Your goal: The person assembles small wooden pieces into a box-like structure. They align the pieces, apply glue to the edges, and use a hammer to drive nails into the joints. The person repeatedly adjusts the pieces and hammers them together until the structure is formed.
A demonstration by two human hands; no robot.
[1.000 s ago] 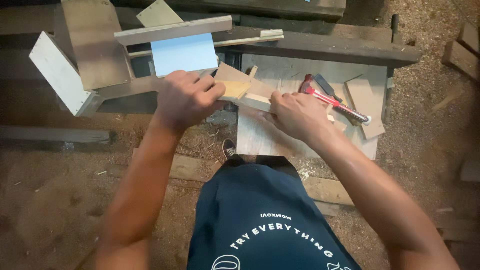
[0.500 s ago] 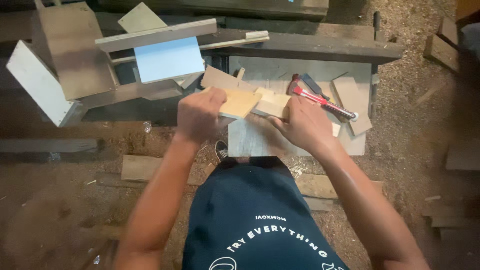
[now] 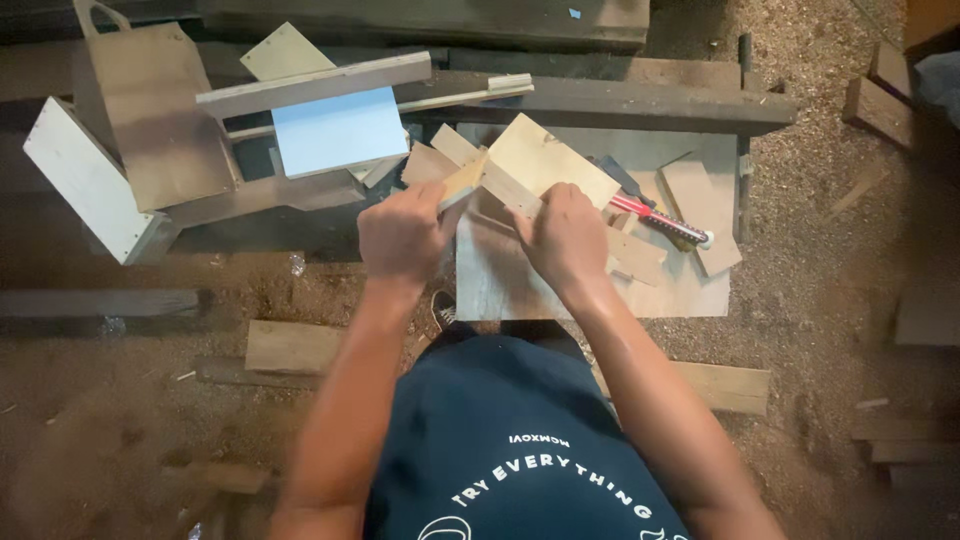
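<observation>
my left hand [image 3: 402,235] curled tight on the narrow wood strip's [image 3: 462,183] end | my right hand [image 3: 566,238] closed on the pale plywood piece [image 3: 550,160], tilted above the grey board [image 3: 520,285] | red-handled tool [image 3: 660,220] just right of that piece

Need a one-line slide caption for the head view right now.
Left hand and right hand grip a pale plywood piece over a grey board, red-handled tool beside.
</observation>
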